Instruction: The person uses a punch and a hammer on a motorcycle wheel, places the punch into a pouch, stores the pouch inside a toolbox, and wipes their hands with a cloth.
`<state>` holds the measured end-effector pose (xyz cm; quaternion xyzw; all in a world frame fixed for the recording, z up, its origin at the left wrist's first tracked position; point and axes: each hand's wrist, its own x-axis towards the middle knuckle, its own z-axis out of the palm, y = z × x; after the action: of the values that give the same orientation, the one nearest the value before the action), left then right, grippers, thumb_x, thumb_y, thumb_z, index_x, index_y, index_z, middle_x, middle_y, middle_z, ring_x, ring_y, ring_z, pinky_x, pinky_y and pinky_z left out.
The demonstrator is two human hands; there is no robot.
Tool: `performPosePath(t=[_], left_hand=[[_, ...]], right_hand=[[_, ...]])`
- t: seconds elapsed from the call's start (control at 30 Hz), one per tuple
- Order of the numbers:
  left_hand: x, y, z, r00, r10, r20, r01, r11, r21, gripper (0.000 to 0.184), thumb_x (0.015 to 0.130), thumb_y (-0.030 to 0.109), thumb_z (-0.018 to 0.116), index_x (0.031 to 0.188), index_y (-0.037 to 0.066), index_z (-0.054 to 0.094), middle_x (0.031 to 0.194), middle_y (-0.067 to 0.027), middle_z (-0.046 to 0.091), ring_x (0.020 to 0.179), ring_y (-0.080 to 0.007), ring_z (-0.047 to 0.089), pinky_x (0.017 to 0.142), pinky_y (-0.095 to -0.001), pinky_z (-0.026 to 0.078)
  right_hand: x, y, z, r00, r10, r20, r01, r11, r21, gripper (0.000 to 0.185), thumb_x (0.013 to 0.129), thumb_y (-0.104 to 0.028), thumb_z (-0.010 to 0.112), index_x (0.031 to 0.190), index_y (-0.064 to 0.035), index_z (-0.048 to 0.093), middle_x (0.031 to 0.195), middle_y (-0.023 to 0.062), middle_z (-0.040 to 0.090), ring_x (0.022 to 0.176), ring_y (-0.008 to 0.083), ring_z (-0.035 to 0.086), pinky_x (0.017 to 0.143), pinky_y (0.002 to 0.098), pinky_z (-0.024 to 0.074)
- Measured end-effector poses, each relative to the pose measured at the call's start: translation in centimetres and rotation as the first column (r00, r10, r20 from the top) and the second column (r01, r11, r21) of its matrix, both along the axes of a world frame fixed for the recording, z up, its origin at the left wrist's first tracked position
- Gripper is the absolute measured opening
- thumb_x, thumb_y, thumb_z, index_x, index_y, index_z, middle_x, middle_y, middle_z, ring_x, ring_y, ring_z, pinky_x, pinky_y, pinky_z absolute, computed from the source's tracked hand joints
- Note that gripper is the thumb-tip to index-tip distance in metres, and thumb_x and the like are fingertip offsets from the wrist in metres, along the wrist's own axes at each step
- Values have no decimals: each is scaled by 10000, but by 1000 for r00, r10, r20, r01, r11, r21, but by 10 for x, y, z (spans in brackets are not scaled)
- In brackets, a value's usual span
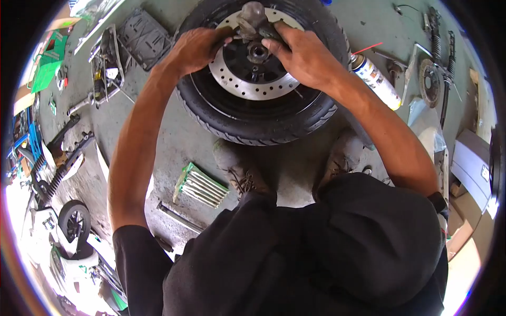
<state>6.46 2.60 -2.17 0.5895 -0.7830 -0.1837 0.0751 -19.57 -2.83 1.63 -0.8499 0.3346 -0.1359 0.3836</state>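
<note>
Both half-curled, left hand (197, 50) and right hand (307, 51) grip a murky piece (252, 21), hub (258, 52) at its six o'clock, nearer the right.

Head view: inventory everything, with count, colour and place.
Big wheel: one, black, top centre
Disc: one, silver, on that wheel
Lump: one, greyish, over the disc; identity unclear
Spray can: one, mostly white, right of the wheel
Tray: one, dark grey, upper left
Second disc: one, brownish, upper right
Small wheel: one, black, lower left
Wrapped bars: one pack, silvery in green, left of centre
Floor: one, grey, underneath
Edge clutter: uncountable, mixed colours, both sides
Boots: two, brown, near centre
Clothes: one set, black, bottom centre
Left hand: one, bare, left of the lump
Right hand: one, bare, right of the lump
</note>
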Motion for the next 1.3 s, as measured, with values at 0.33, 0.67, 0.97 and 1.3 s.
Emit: performPosePath(t=[0.33, 0.67, 0.97, 1.3], left_hand=[[-18, 14, -5, 937, 293, -191, -315, 945, -93, 420, 964, 438, 620, 1069, 32, 635, 942, -189, 703, 882, -394, 669, 766, -451, 522], [16, -11, 23, 618, 785, 32, -642, 482, 596, 638, 918, 581, 636, 882, -53, 692, 688, -112, 635, 609, -211, 605, 570, -394, 455], [-111, -79, 19, 969, 124, 214, -145, 986, 85, 325, 967, 357, 605, 982, 42, 682, 864, -201, 695, 804, -381, 680, 728, -490, 520], [-18, 28, 25, 884, 446, 137, -466, 827, 313, 461, 978, 463, 580, 1067, 28, 706, 791, -214, 701, 795, -388, 705, 718, -469, 531]], right_hand=[[-168, 37, -3, 971, -240, -13, 238, 968, -81, 474, 963, -214, 673, 1287, 101, 530, 944, 299, 665, 801, 372, 686, 749, 401, 524], [-318, 117, -47, 876, -455, -159, 482, 815, 322, 294, 988, -92, 591, 1251, 26, 534, 712, 133, 575, 623, 152, 462, 572, 324, 424], [-329, 97, -76, 898, -435, -71, 440, 871, 218, 334, 952, -51, 616, 1260, 39, 522, 942, 283, 637, 831, 474, 595, 742, 383, 507], [-335, 93, -90, 912, -373, -168, 407, 870, 278, 370, 951, -91, 630, 1281, 47, 533, 1011, 300, 661, 928, 483, 652, 774, 477, 520]])
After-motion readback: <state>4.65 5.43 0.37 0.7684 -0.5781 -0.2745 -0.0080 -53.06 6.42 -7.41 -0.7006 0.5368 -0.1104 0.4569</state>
